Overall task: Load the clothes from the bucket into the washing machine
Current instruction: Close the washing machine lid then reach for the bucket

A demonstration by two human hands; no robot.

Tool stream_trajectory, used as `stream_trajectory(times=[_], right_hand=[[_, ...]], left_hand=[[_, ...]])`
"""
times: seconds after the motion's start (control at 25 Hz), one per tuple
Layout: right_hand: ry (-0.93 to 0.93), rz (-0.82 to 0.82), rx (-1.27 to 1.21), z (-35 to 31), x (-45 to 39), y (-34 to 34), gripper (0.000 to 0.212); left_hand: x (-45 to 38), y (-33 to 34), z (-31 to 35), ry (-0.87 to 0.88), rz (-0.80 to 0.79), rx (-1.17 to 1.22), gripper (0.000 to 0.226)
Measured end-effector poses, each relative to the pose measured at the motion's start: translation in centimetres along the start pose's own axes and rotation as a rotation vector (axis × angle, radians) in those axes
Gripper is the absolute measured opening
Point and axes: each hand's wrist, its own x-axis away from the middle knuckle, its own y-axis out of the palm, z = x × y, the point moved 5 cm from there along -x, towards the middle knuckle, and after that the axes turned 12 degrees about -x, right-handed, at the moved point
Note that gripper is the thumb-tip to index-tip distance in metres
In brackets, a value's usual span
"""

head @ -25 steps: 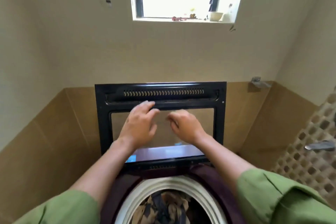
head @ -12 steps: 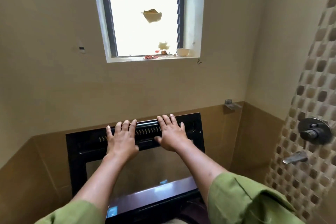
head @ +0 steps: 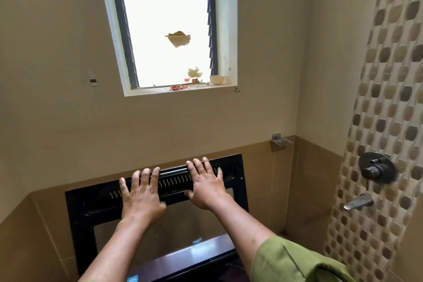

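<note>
Black and glass, the raised lid (head: 87,204) of the washing machine is standing upright in front of both hands. The left hand (head: 140,197) and the right hand (head: 206,186) are lying flat on its upper bar, side by side, fingers straight and spread, gripping nothing. Green sleeve (head: 295,263) is covering the right arm. Clothes and bucket are not showing.

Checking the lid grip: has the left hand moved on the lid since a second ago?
Yes. The left hand moved up from the glass to the lid's top bar.
</note>
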Motion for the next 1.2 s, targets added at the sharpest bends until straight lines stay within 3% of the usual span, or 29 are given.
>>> stream_trajectory(times=[0.2, 0.44, 0.6, 0.72, 0.84, 0.96, 1.2], right_hand=[[-0.024, 0.018, 0.041, -0.3, 2.9, -0.9, 0.085], [-0.073, 0.111, 0.083, -0.9, 8.0, -1.8, 0.078], [-0.174, 0.203, 0.168, -1.4, 13.5, -2.2, 0.072], [-0.274, 0.387, 0.342, -2.2, 18.2, -2.2, 0.053], [-0.333, 0.493, 0.352, -2.2, 22.4, -2.0, 0.036], [-0.353, 0.373, 0.286, -0.7, 25.5, -1.0, 0.045], [-0.373, -0.039, 0.235, 2.2, 30.3, 3.5, 0.047]], left_hand=[[2.6, -2.5, 0.3, -0.033, -0.006, 0.033, 0.086], [7.7, -6.1, 0.6, -0.081, 0.035, 0.137, 0.056], [12.6, -8.2, 0.8, -0.068, 0.045, 0.105, 0.051], [16.5, -9.1, 1.0, -0.046, 0.032, 0.065, 0.044], [20.3, -9.4, 1.4, -0.007, -0.026, 0.028, 0.035], [24.0, -8.7, 1.9, 0.057, -0.128, 0.001, 0.034], [31.1, -4.4, 3.0, 0.250, -0.255, -0.061, 0.046]])
